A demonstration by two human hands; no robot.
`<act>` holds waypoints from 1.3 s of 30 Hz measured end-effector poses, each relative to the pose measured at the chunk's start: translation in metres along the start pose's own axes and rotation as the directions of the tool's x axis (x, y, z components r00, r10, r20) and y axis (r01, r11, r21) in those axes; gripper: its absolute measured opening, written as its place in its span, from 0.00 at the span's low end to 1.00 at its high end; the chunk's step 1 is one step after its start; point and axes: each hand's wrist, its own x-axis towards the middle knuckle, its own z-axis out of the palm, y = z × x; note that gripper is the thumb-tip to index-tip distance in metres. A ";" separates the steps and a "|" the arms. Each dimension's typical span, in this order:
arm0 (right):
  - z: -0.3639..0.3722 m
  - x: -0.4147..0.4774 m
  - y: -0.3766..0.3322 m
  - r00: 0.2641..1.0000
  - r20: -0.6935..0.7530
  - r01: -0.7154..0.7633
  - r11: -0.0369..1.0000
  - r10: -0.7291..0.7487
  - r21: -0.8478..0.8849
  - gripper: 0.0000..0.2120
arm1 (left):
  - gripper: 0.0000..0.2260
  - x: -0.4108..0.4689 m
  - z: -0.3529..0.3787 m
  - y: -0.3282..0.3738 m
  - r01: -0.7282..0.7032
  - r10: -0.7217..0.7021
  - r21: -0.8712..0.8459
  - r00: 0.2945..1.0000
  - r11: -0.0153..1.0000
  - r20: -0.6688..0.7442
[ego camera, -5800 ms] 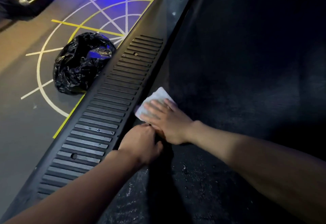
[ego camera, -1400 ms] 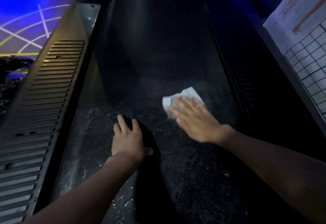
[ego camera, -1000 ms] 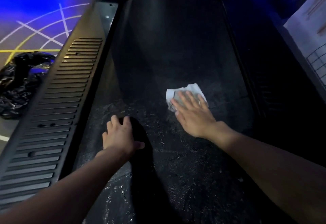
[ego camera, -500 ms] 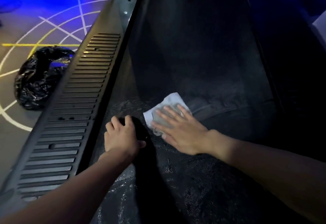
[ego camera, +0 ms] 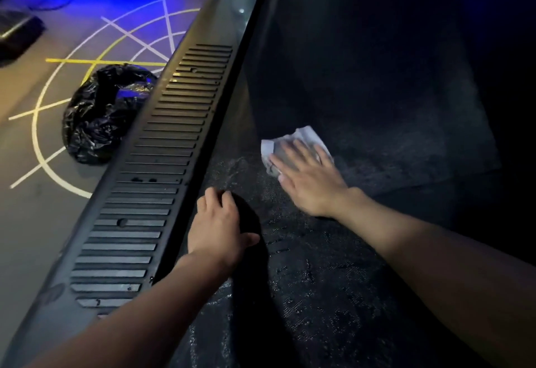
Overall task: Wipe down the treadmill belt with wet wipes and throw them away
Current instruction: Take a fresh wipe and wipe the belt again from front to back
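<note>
The dark treadmill belt (ego camera: 362, 83) runs away from me, wet and speckled in its near part. A crumpled white wet wipe (ego camera: 304, 137) lies on the belt left of centre. My right hand (ego camera: 307, 179) presses it flat with straight fingers, covering most of it. My left hand (ego camera: 217, 228) rests palm down on the belt close to its left edge, fingers loosely bent, holding nothing.
A ribbed black side rail (ego camera: 162, 164) borders the belt on the left. Beyond it a black rubbish bag (ego camera: 101, 112) sits on the grey gym floor with white and yellow lines. The belt's right side is in deep shadow.
My right hand has slid the wipe leftward across the belt toward the side rail. My left hand has stayed near the left edge. The view has swung left, showing the bag.
</note>
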 end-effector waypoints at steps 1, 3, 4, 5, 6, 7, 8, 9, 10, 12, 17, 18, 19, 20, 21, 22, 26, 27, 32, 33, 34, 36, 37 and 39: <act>0.002 0.003 -0.010 1.000 -0.003 -0.016 1.000 0.016 0.009 0.26 | 0.36 -0.003 0.000 0.002 0.025 -0.025 0.059 1.000 0.998 -0.013; 0.009 -0.006 -0.041 0.982 0.004 0.190 0.982 -0.190 0.005 0.28 | 0.32 -0.008 0.000 0.006 0.040 -0.039 0.109 0.999 0.993 -0.008; 0.011 -0.015 -0.054 0.950 0.032 0.312 0.949 -0.310 -0.049 0.31 | 0.30 -0.009 0.000 0.007 0.022 -0.022 0.105 1.000 0.994 -0.001; 0.010 -0.015 -0.057 0.923 0.054 0.385 0.919 -0.382 -0.081 0.33 | 0.29 -0.009 -0.002 0.005 0.009 -0.010 0.080 1.000 0.997 0.007; 0.007 -0.010 -0.054 0.913 0.048 0.408 0.909 -0.406 -0.080 0.32 | 0.28 -0.011 -0.003 0.002 0.006 -0.007 0.046 1.000 0.999 0.018; 0.003 0.001 -0.048 0.934 0.036 0.357 0.932 -0.355 -0.062 0.29 | 0.26 -0.012 -0.005 -0.001 -0.003 0.002 0.024 1.000 1.000 0.024; -0.001 0.012 -0.042 0.968 0.019 0.251 0.968 -0.251 -0.024 0.27 | 0.25 -0.013 -0.006 -0.005 -0.023 0.022 0.015 0.999 1.000 0.025; -0.003 0.021 -0.042 0.990 0.007 0.142 0.990 -0.142 -0.002 0.26 | 0.24 -0.014 -0.007 -0.011 -0.048 0.048 0.002 0.999 0.999 0.024; -0.001 0.026 -0.046 0.997 0.001 0.071 0.997 -0.071 0.004 0.26 | 0.23 -0.015 -0.007 -0.016 -0.077 0.077 -0.020 0.997 0.997 0.027; 0.006 0.022 -0.066 0.989 0.002 0.146 0.989 -0.146 -0.002 0.27 | 0.26 -0.021 -0.003 -0.025 -0.110 0.113 -0.059 0.992 0.992 0.052; 0.001 0.030 -0.058 0.926 0.035 0.378 0.925 -0.377 -0.046 0.29 | 0.32 -0.033 0.005 -0.033 0.002 -0.002 0.024 1.000 1.000 -0.006; -0.002 0.037 -0.058 0.963 0.018 0.268 0.963 -0.268 -0.033 0.27 | 0.32 -0.033 0.004 -0.032 0.020 -0.020 0.019 1.000 1.000 -0.023; -0.001 0.041 -0.065 0.988 -0.001 0.154 0.988 -0.154 -0.023 0.26 | 0.32 -0.033 0.003 -0.030 0.040 -0.041 -0.005 0.998 0.999 -0.039; 0.003 0.042 -0.078 0.996 -0.013 0.093 0.996 -0.093 -0.011 0.26 | 0.32 -0.032 0.002 -0.030 0.064 -0.066 -0.037 0.996 0.997 -0.054; 0.005 0.041 -0.091 0.995 -0.012 0.103 0.995 -0.103 0.001 0.27 | 0.32 -0.031 0.000 -0.029 0.082 -0.086 -0.062 0.994 0.995 -0.063; 0.009 0.038 -0.101 0.986 -0.006 0.169 0.986 -0.169 0.001 0.26 | 0.33 -0.031 -0.002 -0.028 0.093 -0.098 -0.073 0.993 0.993 -0.065; 0.004 0.044 -0.086 0.934 0.021 0.358 0.933 -0.357 -0.027 0.25 | 0.32 -0.034 -0.004 -0.024 0.106 -0.108 -0.043 0.992 0.993 -0.062; 0.001 0.044 -0.085 0.960 0.020 0.281 0.959 -0.280 -0.027 0.26 | 0.32 -0.033 -0.004 -0.023 0.105 -0.107 -0.032 0.993 0.994 -0.055; 0.000 0.024 -0.112 0.922 0.051 0.361 0.900 -0.384 0.246 0.24 | 0.33 -0.033 -0.004 -0.022 0.091 -0.091 0.006 0.995 0.996 -0.040; -0.004 0.022 -0.111 0.937 -0.055 0.338 0.849 -0.346 0.406 0.22 | 0.33 -0.033 -0.004 -0.022 0.091 -0.091 0.004 0.995 0.996 -0.040; -0.008 0.024 -0.106 0.961 -0.169 0.276 0.785 -0.219 0.554 0.22 | 0.33 -0.034 -0.004 -0.022 0.096 -0.096 -0.007 0.995 0.995 -0.037; -0.017 0.030 -0.092 0.954 -0.287 0.134 0.731 0.088 0.669 0.24 | 0.32 -0.035 -0.006 -0.020 0.103 -0.104 -0.019 0.994 0.994 -0.033; -0.022 0.031 -0.088 0.931 -0.320 0.070 0.772 0.178 0.631 0.24 | 0.31 -0.035 -0.006 -0.020 0.106 -0.106 -0.017 0.994 0.994 -0.031; -0.029 0.032 -0.085 0.919 -0.331 -0.015 0.857 0.215 0.516 0.20 | 0.31 -0.036 -0.006 -0.019 0.110 -0.110 -0.011 0.994 0.994 -0.025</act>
